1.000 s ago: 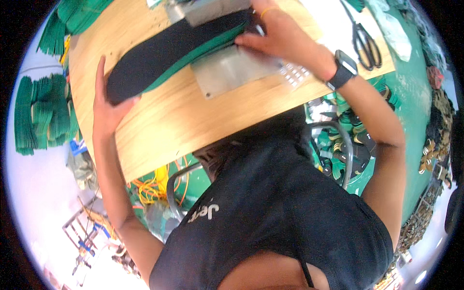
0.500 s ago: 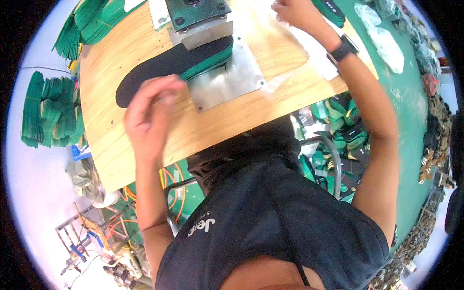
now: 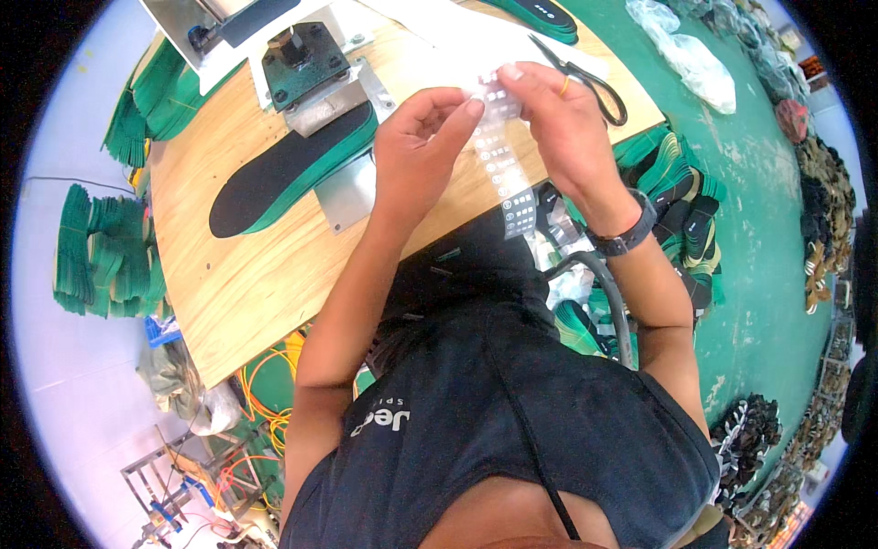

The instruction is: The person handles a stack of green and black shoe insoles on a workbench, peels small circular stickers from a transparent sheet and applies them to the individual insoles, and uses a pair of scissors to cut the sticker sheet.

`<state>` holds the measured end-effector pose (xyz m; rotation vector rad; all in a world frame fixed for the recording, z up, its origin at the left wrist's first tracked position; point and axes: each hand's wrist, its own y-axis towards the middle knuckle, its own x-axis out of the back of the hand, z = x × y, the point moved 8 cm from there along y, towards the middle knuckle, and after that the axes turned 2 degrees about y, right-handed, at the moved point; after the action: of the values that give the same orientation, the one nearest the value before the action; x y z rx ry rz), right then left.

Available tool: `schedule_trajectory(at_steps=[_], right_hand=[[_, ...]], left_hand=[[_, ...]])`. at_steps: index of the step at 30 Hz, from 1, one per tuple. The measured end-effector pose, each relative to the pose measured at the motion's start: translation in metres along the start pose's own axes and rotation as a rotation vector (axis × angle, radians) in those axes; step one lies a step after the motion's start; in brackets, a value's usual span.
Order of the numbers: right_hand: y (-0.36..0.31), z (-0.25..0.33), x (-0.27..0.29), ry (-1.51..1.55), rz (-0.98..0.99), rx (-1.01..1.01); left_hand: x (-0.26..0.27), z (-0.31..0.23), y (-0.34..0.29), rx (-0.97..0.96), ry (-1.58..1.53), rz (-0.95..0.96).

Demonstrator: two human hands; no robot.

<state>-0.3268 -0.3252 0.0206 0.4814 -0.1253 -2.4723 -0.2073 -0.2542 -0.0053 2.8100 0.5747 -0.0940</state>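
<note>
A clear strip (image 3: 501, 163) printed with rows of small white marks hangs down between my hands, past the table's front edge. My right hand (image 3: 569, 137) pinches its upper end between thumb and fingers. Closed thumb to finger, my left hand (image 3: 416, 156) meets the strip's top from the other side. Left of my hands, a black insole (image 3: 283, 169) with green layered edges lies on the table, its far end at the metal block of a press head (image 3: 306, 69). Part of a metal plate (image 3: 352, 192) shows beneath the insole.
Black-handled scissors (image 3: 599, 90) lie beside my right hand, on white sheets (image 3: 448, 23). Another black-and-green insole (image 3: 540, 16) is at the far edge. Green insole stacks (image 3: 101, 247) stand left of the wooden table (image 3: 210, 302); more insoles (image 3: 677, 197) are piled below, right.
My left hand has left the insole and moved right to the strip. My right hand has come back toward me, now holding the strip. The view has shifted, bringing the scissors into sight.
</note>
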Motion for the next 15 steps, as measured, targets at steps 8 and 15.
schedule_trajectory(at_steps=[8, 15], right_hand=[[-0.019, 0.011, -0.015, -0.25, 0.145, 0.034], [-0.026, 0.012, -0.02, -0.236, 0.101, 0.022]], left_hand=[[0.002, -0.014, -0.015, -0.104, 0.074, 0.123], [-0.003, -0.028, -0.026, -0.281, 0.342, 0.096]])
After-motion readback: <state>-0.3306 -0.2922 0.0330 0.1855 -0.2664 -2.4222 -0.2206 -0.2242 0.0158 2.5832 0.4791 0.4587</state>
